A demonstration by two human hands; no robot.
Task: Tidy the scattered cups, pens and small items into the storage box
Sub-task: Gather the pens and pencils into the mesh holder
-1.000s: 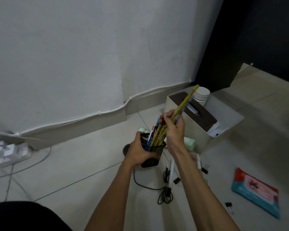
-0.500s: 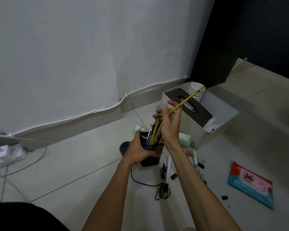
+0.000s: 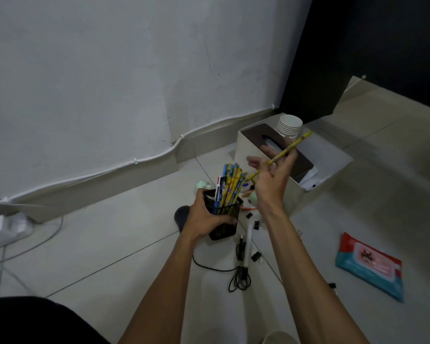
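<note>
Above and right of the mesh holder (wrapped in the left hand), the right hand pinched a yellow pencil — lower tip slanting toward the holder's mouth.

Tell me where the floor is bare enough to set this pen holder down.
Bare tiles lie left of the left hand, out to the power strip, and on the right between the box and the wipes pack. Crowded: just below the pen holder, where a black cable and clips lie, up to the box.
</note>
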